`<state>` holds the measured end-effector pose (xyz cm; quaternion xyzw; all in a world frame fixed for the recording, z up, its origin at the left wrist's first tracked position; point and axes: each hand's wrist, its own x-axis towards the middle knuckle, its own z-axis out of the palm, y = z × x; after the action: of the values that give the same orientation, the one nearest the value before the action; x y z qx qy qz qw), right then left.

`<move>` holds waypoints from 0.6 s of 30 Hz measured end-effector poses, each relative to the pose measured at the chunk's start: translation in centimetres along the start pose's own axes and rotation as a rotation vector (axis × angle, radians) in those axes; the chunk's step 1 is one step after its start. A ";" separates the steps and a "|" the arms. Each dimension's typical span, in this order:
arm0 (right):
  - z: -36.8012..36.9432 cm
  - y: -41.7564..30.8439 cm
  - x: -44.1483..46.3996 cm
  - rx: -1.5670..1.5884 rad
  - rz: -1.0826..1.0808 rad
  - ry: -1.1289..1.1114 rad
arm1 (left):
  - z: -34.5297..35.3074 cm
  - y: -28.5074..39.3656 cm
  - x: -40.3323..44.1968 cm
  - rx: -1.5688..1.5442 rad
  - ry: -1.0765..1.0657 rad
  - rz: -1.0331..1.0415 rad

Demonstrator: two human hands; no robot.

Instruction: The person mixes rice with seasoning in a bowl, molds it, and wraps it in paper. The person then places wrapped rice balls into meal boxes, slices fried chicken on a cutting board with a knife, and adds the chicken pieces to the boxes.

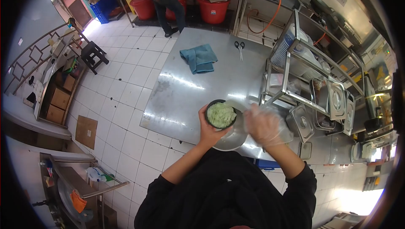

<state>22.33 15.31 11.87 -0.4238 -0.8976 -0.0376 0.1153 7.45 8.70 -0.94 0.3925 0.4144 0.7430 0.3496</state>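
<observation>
My left hand (205,131) is wrapped round a small black bowl (216,101), held above the near part of the steel table. Pale green, finely shredded food, perhaps cabbage (221,115), fills it to the rim. Below and to the right of it sits a wide metal mixing bowl (237,137), partly hidden by my hands. My right hand (263,124), in a clear plastic glove, is just right of the black bowl, over the metal bowl's right side. Motion smears its fingers, so I cannot see whether they hold anything.
On the steel table (168,98) lie a folded blue cloth (199,59) and scissors (239,51). A metal rack (291,66) with containers and steel lids (337,98) stands at the right. Beyond the table, a person (162,3) works at a counter above red tubs (213,9).
</observation>
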 end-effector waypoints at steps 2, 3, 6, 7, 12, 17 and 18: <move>0.6 2.9 1.7 0.317 0.127 -0.150 | -0.3 0.0 -0.4 0.159 0.043 0.118; 1.5 4.0 2.0 0.639 0.260 -0.315 | -0.4 0.2 -0.7 0.321 0.087 0.221; 5.4 1.5 0.7 0.697 0.187 -0.431 | 0.2 0.1 -1.2 0.354 0.068 0.346; 6.0 0.5 -0.2 0.603 0.053 -0.368 | 0.3 -0.1 -1.6 0.332 0.056 0.408; 5.6 -0.9 -2.3 0.464 0.032 -0.511 | -0.4 -0.1 -5.0 0.455 -0.042 0.364; 5.2 1.5 -1.7 0.668 0.003 -0.634 | 1.3 0.4 -7.7 0.451 0.125 0.293; 3.2 1.0 -1.5 0.586 -0.006 -0.512 | 1.8 0.8 -7.8 0.510 0.146 0.277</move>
<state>23.46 15.33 8.39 -0.3661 -0.8712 0.3270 0.0034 12.35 2.39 -1.89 0.4661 0.5541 0.6818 0.1046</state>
